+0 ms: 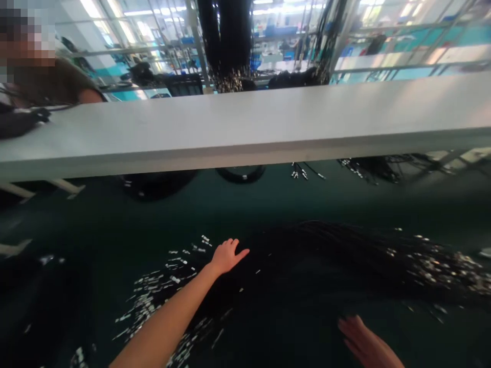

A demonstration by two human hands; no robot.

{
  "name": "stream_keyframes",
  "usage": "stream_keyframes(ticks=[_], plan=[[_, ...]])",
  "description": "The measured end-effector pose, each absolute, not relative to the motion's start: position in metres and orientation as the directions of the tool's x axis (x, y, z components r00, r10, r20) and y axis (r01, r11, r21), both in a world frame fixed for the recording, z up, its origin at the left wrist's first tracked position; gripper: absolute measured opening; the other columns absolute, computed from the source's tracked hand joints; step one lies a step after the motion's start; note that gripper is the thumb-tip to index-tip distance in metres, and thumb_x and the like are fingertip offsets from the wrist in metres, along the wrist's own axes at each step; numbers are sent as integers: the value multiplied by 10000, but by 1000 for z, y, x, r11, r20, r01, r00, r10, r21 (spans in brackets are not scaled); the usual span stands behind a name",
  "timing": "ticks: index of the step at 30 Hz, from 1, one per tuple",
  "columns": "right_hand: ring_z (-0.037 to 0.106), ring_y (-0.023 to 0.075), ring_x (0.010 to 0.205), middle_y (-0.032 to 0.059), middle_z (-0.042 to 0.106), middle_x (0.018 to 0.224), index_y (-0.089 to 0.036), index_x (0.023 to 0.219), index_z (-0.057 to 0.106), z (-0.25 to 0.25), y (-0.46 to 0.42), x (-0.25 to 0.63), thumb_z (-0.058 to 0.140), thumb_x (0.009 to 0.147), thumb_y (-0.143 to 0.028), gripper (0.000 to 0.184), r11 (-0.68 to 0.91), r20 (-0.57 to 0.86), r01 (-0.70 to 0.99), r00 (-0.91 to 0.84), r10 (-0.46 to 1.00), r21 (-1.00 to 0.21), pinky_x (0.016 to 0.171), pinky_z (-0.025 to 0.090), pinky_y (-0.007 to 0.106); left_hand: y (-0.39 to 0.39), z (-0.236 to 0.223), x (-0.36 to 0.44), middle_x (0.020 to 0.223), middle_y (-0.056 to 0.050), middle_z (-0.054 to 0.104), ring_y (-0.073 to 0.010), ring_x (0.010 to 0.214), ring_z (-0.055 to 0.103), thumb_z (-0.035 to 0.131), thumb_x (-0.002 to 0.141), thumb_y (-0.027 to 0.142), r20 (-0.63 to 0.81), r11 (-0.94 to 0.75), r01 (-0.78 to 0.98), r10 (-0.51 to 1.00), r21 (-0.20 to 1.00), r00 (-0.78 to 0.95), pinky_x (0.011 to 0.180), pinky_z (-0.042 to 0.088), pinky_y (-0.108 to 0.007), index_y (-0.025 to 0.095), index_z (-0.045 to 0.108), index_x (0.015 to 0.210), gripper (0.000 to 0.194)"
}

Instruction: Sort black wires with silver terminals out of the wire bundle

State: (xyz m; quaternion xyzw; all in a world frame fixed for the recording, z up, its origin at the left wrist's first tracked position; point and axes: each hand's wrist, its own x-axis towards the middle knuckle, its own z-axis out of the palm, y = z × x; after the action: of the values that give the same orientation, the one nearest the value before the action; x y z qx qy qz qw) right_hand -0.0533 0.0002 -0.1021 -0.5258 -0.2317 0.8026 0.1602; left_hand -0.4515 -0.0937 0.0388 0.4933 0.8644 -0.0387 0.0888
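While the left hand extends unclenched over the black cable bundle, thumb spread, the right hand blurs nearby, its grip too dark to tell.

Blurred, covered and cropped parts
The right hand is smeared, its fingers hard to separate, its forearm cut by the bottom edge. Behind the left hand, the left forearm hides some pale cable tips; right of the right hand, more tips blur into specks. Beyond the left hand, a white table covers a black coil's top.
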Motion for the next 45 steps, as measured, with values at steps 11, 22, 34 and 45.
stream_keyframes(ticks=[11,22,34,45], plan=[[508,304,1256,130,527,1387,-165,1297,530,-1,-10,-167,542,870,-438,507,541,-41,322,-883,467,-777,1045,436,491,-203,76,-397,1351,-157,519,-325,1321,394,462,904,559,-64,649,738,757,188,-650,1144,215,-531,151,477,1346,602],[662,246,1012,115,646,1211,-186,1378,441,-27,-85,-208,420,912,-170,467,656,145,-39,-983,108,-753,862,562,397,-313,25,-233,586,5,620,-129,494,579,540,862,295,-337,852,183,379,490,-862,479,450,-229,155,627,781,184],[642,240,958,99,668,1047,-190,1027,671,24,-61,-203,531,909,-389,271,292,234,-128,-900,367,-948,830,557,396,-271,62,-277,620,15,555,-99,511,496,571,868,460,-365,639,-57,361,767,-858,510,399,-238,142,569,714,354],[677,201,772,46,703,849,-210,897,660,-17,-114,-104,507,909,-344,203,254,167,-139,-981,93,-957,713,557,306,-203,131,-261,671,-9,586,-22,381,335,544,803,576,-236,224,-149,437,963,-868,389,192,-175,130,544,909,458]])
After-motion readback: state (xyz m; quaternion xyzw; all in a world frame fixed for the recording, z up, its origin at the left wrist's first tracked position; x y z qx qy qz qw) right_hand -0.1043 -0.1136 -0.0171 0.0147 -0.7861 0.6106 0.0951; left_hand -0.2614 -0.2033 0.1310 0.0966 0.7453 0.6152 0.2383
